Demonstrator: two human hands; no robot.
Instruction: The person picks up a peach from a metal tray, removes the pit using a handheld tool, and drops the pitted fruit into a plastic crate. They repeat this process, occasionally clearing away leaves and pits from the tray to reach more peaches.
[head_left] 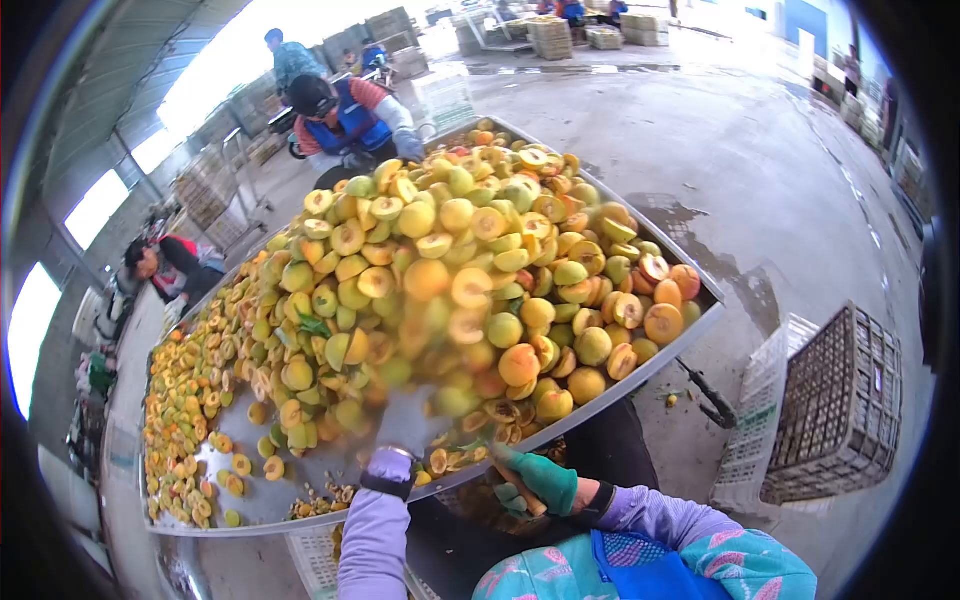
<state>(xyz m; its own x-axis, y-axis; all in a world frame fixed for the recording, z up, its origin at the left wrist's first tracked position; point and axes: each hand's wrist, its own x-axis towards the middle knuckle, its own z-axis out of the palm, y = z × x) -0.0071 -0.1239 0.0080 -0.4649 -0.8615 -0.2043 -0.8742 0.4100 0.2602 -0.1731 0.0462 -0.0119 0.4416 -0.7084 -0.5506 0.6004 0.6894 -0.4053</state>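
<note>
A large heap of yellow peaches (455, 215), many cut in half and some whole, covers a metal-rimmed table (690, 330) in front of me. My left hand (408, 422), in a pale glove, reaches over the near edge into the fruit; it is blurred and its fingers are not distinct. Just outside the rim, my right hand (545, 482) in a green glove is closed around a tan, handle-like piece (520, 490), whose kind I cannot tell. Small halves and pits (325, 500) lie along the near edge, between the hands and the bare metal.
Across the table a person (345, 120) in a blue vest bends over the heap; another person (175, 265) is at the left end. A brown plastic crate (840, 410) stands beside a white crate (755, 430) on the floor at right. Stacked crates (550, 38) stand far back.
</note>
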